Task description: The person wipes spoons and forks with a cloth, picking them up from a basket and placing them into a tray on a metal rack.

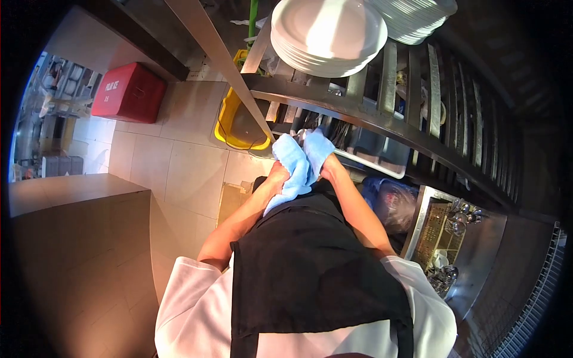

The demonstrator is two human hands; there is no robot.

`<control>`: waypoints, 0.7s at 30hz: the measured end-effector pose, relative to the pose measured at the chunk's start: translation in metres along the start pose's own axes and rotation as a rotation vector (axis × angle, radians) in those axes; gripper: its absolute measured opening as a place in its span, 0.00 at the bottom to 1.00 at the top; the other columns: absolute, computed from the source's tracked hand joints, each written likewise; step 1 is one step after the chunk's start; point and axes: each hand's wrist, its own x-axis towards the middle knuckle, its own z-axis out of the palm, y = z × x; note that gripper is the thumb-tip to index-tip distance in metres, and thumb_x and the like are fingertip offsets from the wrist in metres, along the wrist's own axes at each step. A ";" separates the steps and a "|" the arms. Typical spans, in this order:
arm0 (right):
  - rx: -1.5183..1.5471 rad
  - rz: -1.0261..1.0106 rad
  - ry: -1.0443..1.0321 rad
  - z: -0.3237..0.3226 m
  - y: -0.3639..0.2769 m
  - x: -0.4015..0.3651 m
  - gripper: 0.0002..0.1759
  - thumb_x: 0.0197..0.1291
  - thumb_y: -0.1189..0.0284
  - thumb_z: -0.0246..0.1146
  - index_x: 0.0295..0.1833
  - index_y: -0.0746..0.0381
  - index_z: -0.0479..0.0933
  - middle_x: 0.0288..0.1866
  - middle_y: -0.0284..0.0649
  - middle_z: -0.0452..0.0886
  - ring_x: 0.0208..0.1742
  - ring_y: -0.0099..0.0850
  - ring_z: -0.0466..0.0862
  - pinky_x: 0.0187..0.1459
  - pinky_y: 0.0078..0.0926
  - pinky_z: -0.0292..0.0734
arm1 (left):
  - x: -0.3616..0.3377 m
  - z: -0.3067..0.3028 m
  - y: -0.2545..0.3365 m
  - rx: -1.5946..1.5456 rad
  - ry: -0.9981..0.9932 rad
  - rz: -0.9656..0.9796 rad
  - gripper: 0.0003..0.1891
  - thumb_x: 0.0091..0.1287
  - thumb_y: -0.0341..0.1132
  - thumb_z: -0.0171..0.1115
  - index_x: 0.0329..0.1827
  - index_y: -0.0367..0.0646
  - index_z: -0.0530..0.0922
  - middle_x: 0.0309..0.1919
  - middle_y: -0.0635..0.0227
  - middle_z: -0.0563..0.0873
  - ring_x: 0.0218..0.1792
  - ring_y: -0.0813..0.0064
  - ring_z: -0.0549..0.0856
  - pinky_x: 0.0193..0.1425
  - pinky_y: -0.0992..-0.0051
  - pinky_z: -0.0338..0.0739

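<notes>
A light blue cloth (292, 190) is bunched between my two hands in front of the black apron. My left hand (277, 175) is closed on its left part, and one end hangs below the hand. Another fold of the cloth is gripped by my right hand (326, 167), close beside the left. Most fingers of both hands are hidden under the cloth. Small metallic ends show between the folds at the top; what they belong to I cannot make out. Just beyond the hands, dark cutlery (335, 130) lies in a grey tub (382, 156) under the slatted rack.
Stacked white plates (328, 30) stand on the metal slatted rack (358, 119), with more plates (415, 21) behind. A yellow bucket (242, 143) and a red ice box (130, 92) are on the tiled floor. Glassware and a perforated tray (431, 232) sit at right.
</notes>
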 end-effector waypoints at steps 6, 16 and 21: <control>-0.974 -0.443 0.345 -0.031 -0.007 0.030 0.04 0.64 0.73 0.57 0.40 0.60 0.77 0.37 0.38 0.81 0.36 0.31 0.79 0.40 0.34 0.78 | -0.029 0.033 0.022 0.541 -0.098 0.135 0.26 0.69 0.44 0.66 0.66 0.41 0.74 0.54 0.65 0.83 0.46 0.76 0.84 0.45 0.71 0.83; 0.456 -0.176 -0.070 -0.058 0.042 0.063 0.09 0.70 0.68 0.56 0.49 0.57 0.80 0.41 0.35 0.83 0.39 0.30 0.83 0.41 0.33 0.79 | -0.027 0.022 0.018 0.227 -0.049 -0.020 0.25 0.71 0.39 0.63 0.69 0.43 0.70 0.52 0.63 0.84 0.47 0.72 0.87 0.48 0.69 0.85; 0.038 -0.096 0.396 0.060 -0.006 -0.047 0.14 0.71 0.60 0.58 0.53 0.57 0.78 0.44 0.36 0.83 0.41 0.32 0.83 0.45 0.39 0.80 | -0.029 0.021 0.021 0.197 0.120 -0.014 0.25 0.72 0.40 0.62 0.68 0.42 0.69 0.53 0.62 0.84 0.48 0.69 0.87 0.48 0.67 0.85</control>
